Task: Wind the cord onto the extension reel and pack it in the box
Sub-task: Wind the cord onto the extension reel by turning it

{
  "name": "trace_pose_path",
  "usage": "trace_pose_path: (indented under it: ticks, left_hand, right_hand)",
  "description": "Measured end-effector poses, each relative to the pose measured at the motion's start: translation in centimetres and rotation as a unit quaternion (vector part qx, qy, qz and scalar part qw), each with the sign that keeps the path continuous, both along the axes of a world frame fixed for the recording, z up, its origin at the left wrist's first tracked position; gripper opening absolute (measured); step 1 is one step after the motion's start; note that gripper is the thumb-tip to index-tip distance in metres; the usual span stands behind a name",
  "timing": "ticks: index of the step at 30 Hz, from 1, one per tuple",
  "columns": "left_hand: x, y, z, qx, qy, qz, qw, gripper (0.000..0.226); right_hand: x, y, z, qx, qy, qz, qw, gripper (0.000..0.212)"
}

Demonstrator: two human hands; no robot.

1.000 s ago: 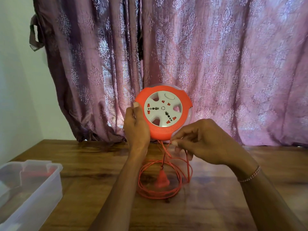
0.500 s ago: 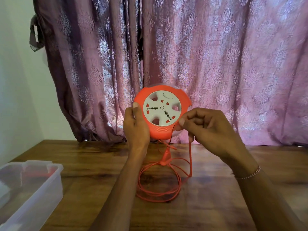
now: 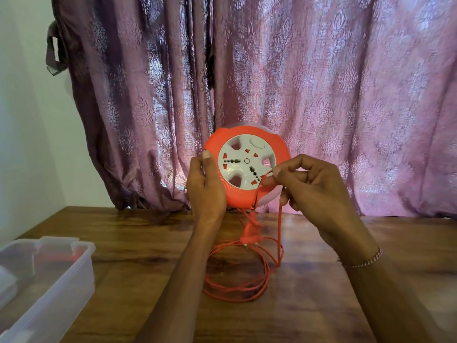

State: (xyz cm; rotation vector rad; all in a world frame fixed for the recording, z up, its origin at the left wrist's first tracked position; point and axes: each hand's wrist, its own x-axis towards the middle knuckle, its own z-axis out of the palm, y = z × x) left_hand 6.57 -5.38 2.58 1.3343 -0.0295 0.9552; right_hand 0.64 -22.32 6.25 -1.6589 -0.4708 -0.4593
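A: Holding item one: reel [image 3: 244, 169], upright above the surface [image 3: 371, 268], left hand [image 3: 206, 191] clasping its left rim.

B: Item two?

A: Cord [image 3: 280, 233], pinched in the right hand [image 3: 314, 189] at the reel's lower right edge; slack hung straight down to loose coils below. Plug [image 3: 251, 240] dangled between. Right hand lay nearer the groove. Box [image 3: 44, 276] stood well left.
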Motion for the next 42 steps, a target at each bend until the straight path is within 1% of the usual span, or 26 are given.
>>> trace_pose_path:
  ticks: [3, 7, 10, 12, 15, 19, 22, 25, 27, 29, 32, 35, 38, 42]
  left_hand:
    - [0.1, -0.1, -0.2, -0.006, 0.001, -0.032, 0.999, 0.035]
    - [0.1, -0.3, -0.2, 0.005, -0.014, -0.052, 0.999, 0.037]
    - [0.0, -0.4, -0.2, 0.001, -0.011, -0.063, 0.998, 0.039]
    - [-0.2, -0.4, -0.1, -0.004, -0.008, -0.058, 0.998, 0.037]
    - [-0.3, -0.3, 0.1, -0.013, -0.008, -0.050, 0.999, 0.037]
    - [-0.4, 0.0, 0.1, -0.022, -0.014, -0.018, 0.999, 0.050]
    - [-0.2, 0.2, 0.2, -0.043, -0.011, 0.018, 0.999, 0.039]
    - [0.2, 0.6, 0.2, -0.074, -0.005, 0.063, 0.995, 0.036]
    - [0.5, 1.0, 0.1, -0.102, -0.003, 0.075, 0.992, 0.036]
    - [0.7, 1.3, 0.1, -0.121, 0.006, 0.083, 0.989, 0.036]
    - [0.8, 1.7, 0.0, -0.130, 0.020, 0.088, 0.987, 0.036]
    - [0.7, 1.8, 0.1, -0.119, 0.019, 0.091, 0.988, 0.036]
    - [0.6, 1.6, 0.2, -0.111, 0.013, 0.094, 0.989, 0.035]
    - [0.5, 1.5, 0.3, -0.108, 0.016, 0.095, 0.989, 0.033]
  right_hand:
    - [0.1, -0.1, 0.1, 0.028, 0.004, -0.035, 0.999, 0.005]
    - [-0.2, 0.2, 0.2, 0.063, 0.007, -0.048, 0.997, 0.007]
    - [0.0, 0.1, 0.2, 0.102, -0.010, -0.110, 0.989, 0.008]
    - [0.3, -0.1, 0.1, 0.107, -0.027, -0.168, 0.980, 0.008]
    - [0.6, -0.2, 0.0, 0.123, -0.048, -0.213, 0.968, 0.012]
    - [0.9, -0.2, 0.0, 0.127, -0.058, -0.234, 0.962, 0.019]
    - [1.1, -0.8, 0.2, 0.115, -0.051, -0.231, 0.965, 0.018]
    - [1.3, -1.4, 0.3, 0.083, -0.043, -0.238, 0.967, 0.020]
    - [1.6, -1.9, 0.3, 0.047, -0.038, -0.247, 0.967, 0.020]
    - [1.9, -2.5, 0.1, -0.037, -0.017, -0.257, 0.966, 0.019]
    - [2.1, -3.0, -0.3, -0.176, 0.028, -0.257, 0.950, 0.016]
    - [2.1, -2.5, -0.9, -0.256, 0.043, -0.249, 0.933, 0.018]
    - [2.3, -2.1, -1.5, -0.296, 0.057, -0.239, 0.923, 0.015]
    - [3.6, -2.0, -2.7, -0.287, 0.052, -0.252, 0.923, 0.013]
